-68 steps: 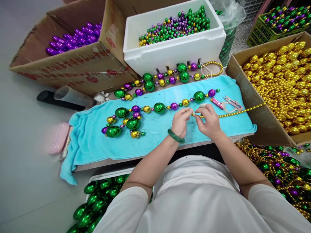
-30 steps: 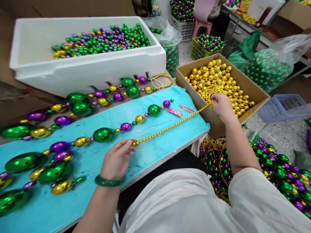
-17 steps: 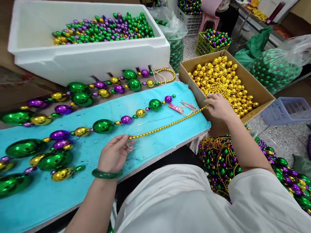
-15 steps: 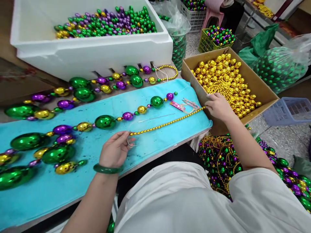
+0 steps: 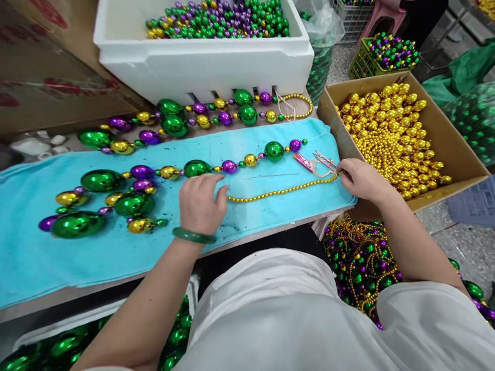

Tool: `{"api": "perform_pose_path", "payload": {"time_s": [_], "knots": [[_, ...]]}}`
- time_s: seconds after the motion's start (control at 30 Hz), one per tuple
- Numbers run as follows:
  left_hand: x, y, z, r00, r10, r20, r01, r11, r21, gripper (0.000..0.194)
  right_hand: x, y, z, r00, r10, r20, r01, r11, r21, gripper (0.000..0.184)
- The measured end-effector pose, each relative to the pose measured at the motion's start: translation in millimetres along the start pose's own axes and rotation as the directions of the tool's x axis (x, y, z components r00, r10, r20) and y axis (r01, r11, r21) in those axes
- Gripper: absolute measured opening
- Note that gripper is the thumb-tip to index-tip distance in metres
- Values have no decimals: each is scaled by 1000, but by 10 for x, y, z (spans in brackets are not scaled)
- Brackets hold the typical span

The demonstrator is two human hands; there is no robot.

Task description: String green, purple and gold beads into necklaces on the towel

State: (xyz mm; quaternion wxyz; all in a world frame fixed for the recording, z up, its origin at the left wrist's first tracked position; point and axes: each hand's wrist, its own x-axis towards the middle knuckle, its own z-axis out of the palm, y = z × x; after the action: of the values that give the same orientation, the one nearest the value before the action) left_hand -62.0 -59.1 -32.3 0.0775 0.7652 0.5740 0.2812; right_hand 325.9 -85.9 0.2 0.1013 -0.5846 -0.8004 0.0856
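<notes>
A string of small gold beads (image 5: 278, 192) lies in a shallow curve across a light-blue towel (image 5: 263, 221). Its right end runs into the closed fingers of my right hand (image 5: 365, 179), beside the cardboard box. Palm down over the towel, my left hand (image 5: 203, 203) has its thumb apart from its fingers, and the gold string's left end is by the thumb. Just beyond those fingers lies a strand of large green, purple and gold beads (image 5: 197, 168). A long needle (image 5: 270, 176) and small thread snippers (image 5: 325, 161) rest behind the gold string.
A cardboard box (image 5: 460, 139) of gold beads stands at the right, and a white foam box (image 5: 209, 67) of mixed beads at the back. A finished-looking bead necklace (image 5: 247, 114) lies before the foam box. Bead strands (image 5: 363, 257) are heaped below the table's right end.
My left hand has turned palm down and its pinch has loosened. The gold string has gone from nearly straight to a slack curve. The view has shifted left.
</notes>
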Motion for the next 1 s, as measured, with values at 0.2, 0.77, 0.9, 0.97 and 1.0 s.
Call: {"api": "perform_pose_path", "payload": {"time_s": [0.2,0.77,0.9,0.97,1.0], "knots": [[397,1094,371,954,218,207,-20,733,-680,17,118,-240,-220,997,-67,-50,79,943,323,14],[618,1374,647,656,121,745,600,514,-613,20,82,522,-605,806,347,-479,-331,936,121,17],[489,1382,701,691,119,713,471,674,-569,21,3,1017,-565,627,605,-491,-702,711,-21,29],[415,1335,741,726,115,678,396,736,-549,21,-47,1282,-542,568,700,-432,-808,573,-134,38],[383,1303,758,738,108,666,375,755,-537,21,-74,1396,-534,471,771,-427,-880,442,-173,41]]}}
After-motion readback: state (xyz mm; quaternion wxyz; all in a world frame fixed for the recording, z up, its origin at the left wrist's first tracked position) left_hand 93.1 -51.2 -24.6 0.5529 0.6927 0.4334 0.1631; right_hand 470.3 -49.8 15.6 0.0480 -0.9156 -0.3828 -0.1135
